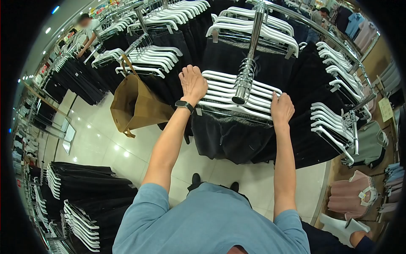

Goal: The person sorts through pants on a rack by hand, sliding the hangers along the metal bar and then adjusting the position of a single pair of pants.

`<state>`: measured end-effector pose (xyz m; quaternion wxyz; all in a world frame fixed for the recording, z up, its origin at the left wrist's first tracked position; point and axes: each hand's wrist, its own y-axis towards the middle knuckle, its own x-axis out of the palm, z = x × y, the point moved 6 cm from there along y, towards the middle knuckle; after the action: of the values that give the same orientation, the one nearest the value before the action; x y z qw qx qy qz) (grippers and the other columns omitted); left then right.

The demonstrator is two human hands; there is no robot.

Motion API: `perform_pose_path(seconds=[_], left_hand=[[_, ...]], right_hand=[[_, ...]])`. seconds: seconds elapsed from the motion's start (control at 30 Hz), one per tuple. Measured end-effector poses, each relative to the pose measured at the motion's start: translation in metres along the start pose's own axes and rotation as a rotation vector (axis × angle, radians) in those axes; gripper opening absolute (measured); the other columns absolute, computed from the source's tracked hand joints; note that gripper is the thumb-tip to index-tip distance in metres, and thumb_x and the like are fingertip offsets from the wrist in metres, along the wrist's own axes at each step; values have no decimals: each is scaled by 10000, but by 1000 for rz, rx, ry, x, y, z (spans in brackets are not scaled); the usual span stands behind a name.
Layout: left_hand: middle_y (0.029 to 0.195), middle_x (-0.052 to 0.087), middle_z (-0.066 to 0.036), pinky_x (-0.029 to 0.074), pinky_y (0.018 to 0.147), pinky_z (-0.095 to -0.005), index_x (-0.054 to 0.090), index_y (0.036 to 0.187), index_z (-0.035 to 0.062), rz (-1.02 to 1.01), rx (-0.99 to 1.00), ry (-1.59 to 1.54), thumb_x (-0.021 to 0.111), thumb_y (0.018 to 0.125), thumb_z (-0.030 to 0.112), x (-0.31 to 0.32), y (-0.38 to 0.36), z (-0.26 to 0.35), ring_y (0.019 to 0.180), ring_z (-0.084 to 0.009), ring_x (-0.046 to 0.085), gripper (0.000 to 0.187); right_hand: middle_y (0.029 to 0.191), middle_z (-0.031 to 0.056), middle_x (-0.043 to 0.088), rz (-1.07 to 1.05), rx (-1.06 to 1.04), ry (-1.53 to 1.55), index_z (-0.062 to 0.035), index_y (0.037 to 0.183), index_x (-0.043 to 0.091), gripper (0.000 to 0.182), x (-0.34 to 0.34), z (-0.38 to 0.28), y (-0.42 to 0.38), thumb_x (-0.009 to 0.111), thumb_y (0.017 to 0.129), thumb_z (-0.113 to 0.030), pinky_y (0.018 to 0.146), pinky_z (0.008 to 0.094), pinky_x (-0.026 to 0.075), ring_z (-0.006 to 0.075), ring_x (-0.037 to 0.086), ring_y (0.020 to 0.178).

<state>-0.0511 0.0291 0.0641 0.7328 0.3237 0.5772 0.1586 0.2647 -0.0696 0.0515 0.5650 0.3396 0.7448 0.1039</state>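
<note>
White hangers (241, 94) with dark garments (230, 137) hang in a tight row on a chrome arm (253, 42) in front of me. At the left ends of the hangers is my left hand (193, 84), its fingers curled, a watch on the wrist; what its fingers hold is hidden. My right hand (282, 109) is at the right ends of the same row, its fingers bent round the hanger ends. More white hangers (253, 31) with a dark garment hang farther back on the arm.
A brown bag (137, 103) hangs from a rack left of my left hand. Racks of dark clothes stand at left (84, 190) and right (334, 122). Two people (89, 27) (316, 21) are farther off. Another person's hand (359, 237) shows at lower right.
</note>
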Motion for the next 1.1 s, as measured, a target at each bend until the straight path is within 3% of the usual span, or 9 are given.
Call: perform_pose_path(seconds=[0.1, 0.27, 0.4, 1.1], left_hand=[[937, 517, -142, 358, 817, -425, 543, 848, 27, -32, 19, 7, 608, 724, 69, 6, 2, -2, 939, -322, 477, 147], [793, 593, -137, 442, 744, -434, 602, 728, 38, -35, 97, -90, 596, 697, 35, 13, 0, -5, 823, -334, 581, 32], [756, 660, -147, 509, 660, -450, 671, 707, 31, -111, 46, -111, 590, 703, 63, 13, -1, -5, 715, -337, 663, 87], [745, 672, -194, 530, 709, -465, 729, 748, 68, -216, -98, -139, 607, 695, 91, 22, -1, -14, 751, -375, 665, 136]], right_hand=[[767, 194, 682, -35, -14, -34, 0, 732, 670, 364, 0, -1, 0, 613, 913, -311, 699, 474, 526, 395, 667, 744], [717, 211, 678, -38, -48, -66, -7, 732, 732, 354, 2, -3, 0, 607, 901, -292, 675, 466, 542, 394, 674, 690], [713, 221, 674, -40, -68, -84, -10, 724, 733, 324, 6, -1, 2, 601, 889, -256, 665, 466, 547, 393, 676, 685], [705, 218, 674, -82, -54, -83, -13, 709, 735, 368, 6, -3, 5, 599, 889, -303, 668, 467, 546, 395, 677, 689]])
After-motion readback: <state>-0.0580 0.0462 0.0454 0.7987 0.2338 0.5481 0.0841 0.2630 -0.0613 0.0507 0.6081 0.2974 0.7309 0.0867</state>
